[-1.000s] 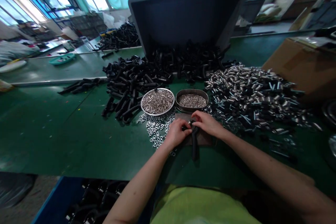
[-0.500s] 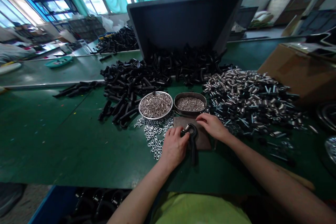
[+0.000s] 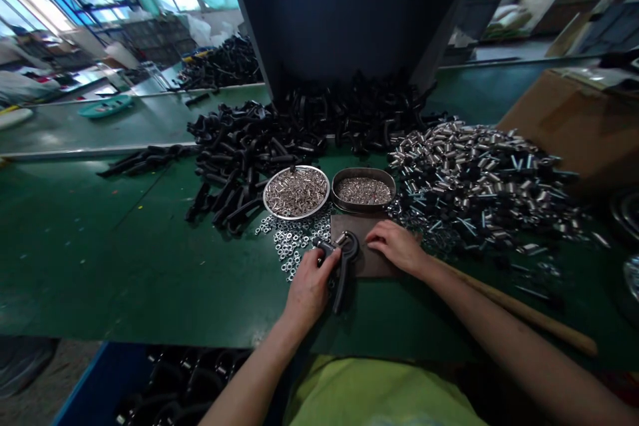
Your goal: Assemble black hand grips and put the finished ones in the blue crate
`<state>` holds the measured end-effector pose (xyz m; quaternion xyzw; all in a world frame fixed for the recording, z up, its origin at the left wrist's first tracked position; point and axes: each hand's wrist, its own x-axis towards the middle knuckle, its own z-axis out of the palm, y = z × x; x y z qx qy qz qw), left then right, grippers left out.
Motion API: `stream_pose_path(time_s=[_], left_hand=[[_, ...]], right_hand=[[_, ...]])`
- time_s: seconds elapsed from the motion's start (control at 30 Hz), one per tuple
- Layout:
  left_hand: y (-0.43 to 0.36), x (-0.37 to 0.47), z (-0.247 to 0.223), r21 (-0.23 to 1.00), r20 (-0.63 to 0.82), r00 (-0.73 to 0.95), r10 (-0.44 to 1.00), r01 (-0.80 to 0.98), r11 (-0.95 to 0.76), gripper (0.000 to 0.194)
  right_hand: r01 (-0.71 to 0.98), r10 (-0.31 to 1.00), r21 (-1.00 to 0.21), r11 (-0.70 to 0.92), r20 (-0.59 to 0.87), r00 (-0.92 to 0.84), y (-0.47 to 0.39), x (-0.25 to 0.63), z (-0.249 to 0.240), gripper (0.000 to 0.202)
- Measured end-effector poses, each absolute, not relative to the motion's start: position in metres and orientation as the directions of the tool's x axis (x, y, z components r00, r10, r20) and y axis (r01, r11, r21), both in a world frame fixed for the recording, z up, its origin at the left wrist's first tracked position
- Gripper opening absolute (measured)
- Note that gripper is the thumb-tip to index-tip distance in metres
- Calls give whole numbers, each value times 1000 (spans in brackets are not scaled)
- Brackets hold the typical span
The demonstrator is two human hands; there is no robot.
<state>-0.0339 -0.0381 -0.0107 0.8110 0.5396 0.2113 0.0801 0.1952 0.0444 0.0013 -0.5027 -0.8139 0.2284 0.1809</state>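
My left hand (image 3: 309,286) grips a black clamp-like part (image 3: 340,283) with a curved hook end, a straight handle and a silver metal piece at its jaw. The part is tilted over the left edge of a flat brown-grey plate (image 3: 367,265) on the table. Above the right half of this plate is my right hand (image 3: 397,246), its fingertips drawn together. Whatever those fingertips may hold is too small to make out. Loose nuts (image 3: 287,246) lie just beyond my left hand. A wooden handle (image 3: 529,313) lies under my right forearm.
A round dish (image 3: 296,193) of small metal pins and an oval tin (image 3: 363,192) of tiny metal pieces stand behind the plate. Black parts (image 3: 249,153) spill from a tipped grey bin (image 3: 349,26). Silver fittings (image 3: 479,173) are heaped at right, near a cardboard box (image 3: 574,126).
My left hand has moved left and slightly toward me with the black clamp-like part, tilting it. My right hand has shifted a little left over the plate. The wooden handle shows more now.
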Motion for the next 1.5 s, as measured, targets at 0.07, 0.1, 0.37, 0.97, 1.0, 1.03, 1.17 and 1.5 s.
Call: stream_pose_path(time_s=[0.07, 0.1, 0.37, 0.97, 1.0, 1.03, 1.17, 1.5], left_hand=[[-42, -37, -9, 352, 239, 340, 909, 843, -408, 47], [-43, -37, -8, 348, 233, 348, 908, 842, -412, 46], [-42, -27, -7, 272, 191, 395, 899, 859, -435, 47], [-37, -13, -1, 208, 140, 429, 892, 868, -451, 39], [-37, -13, 0, 206, 133, 427, 894, 871, -446, 39], [-37, -13, 1, 205, 126, 425, 896, 873, -443, 39], [-37, -12, 3, 199, 120, 426, 897, 875, -442, 39], [-38, -13, 3, 204, 127, 446, 886, 862, -463, 39]], right_hand=[[752, 888, -511, 416, 51, -456, 43, 192, -2, 9], [760, 883, -490, 427, 45, -467, 43, 191, -3, 10], [766, 893, -503, 400, 27, -449, 43, 183, -1, 10], [456, 943, -886, 86, -75, -324, 54, 187, -3, 16], [463, 943, -881, 94, -71, -326, 56, 187, -5, 16], [467, 943, -878, 99, -68, -327, 57, 187, -6, 16], [474, 941, -874, 108, -64, -333, 59, 186, -11, 14], [676, 899, -670, 307, -28, -437, 61, 180, 10, 5]])
